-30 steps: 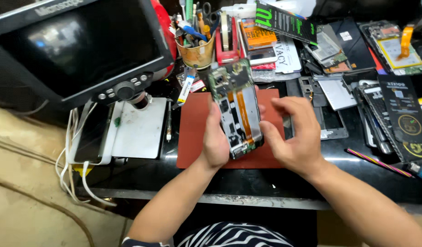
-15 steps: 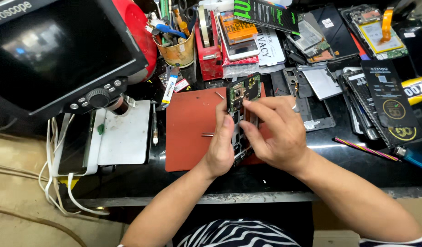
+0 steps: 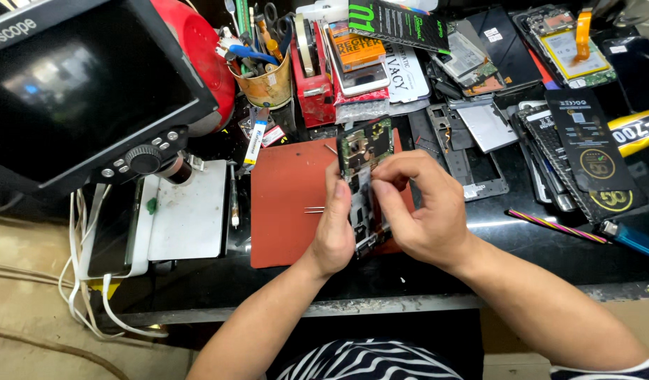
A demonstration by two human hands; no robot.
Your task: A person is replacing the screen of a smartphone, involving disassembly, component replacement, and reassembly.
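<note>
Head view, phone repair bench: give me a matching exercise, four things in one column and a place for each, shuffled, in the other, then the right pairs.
Things:
1. opened phone
2. tweezers
3. tool cup
4. striped pencil

Places:
A. lying on the red mat, beside the left hand
B. on the black bench to the right of the right hand
C. held upright between both hands
D. at the back of the bench, beside the red tape dispenser

Pairs: 1-C, 2-A, 3-D, 4-B
</note>
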